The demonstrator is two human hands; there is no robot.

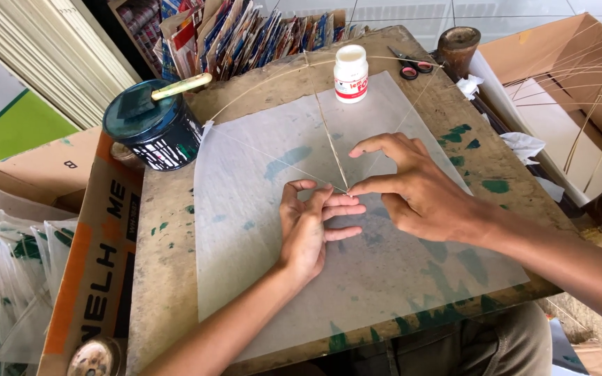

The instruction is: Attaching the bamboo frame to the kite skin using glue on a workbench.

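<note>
A translucent white paper sheet (259, 244) lies flat on a worn wooden board (168, 244) stained with green paint. Thin bamboo sticks (332, 143) cross on the sheet: one straight spine, one bowed into an arc along the far edge. My left hand (309, 226) rests on the paper, fingers spread, touching the spine near the crossing. My right hand (412, 184) presses down beside it, thumb and forefinger pinching at the stick where both hands meet. A thin string runs from the crossing toward the sheet's left corner.
A white glue bottle (350, 73) stands at the sheet's far edge. A dark paint tin (153, 129) with a brush handle sits far left. Scissors (412, 66) lie far right. Cardboard boxes flank the board; the right one holds several bamboo strips (593, 104). Finished paper pieces (8, 278) pile at left.
</note>
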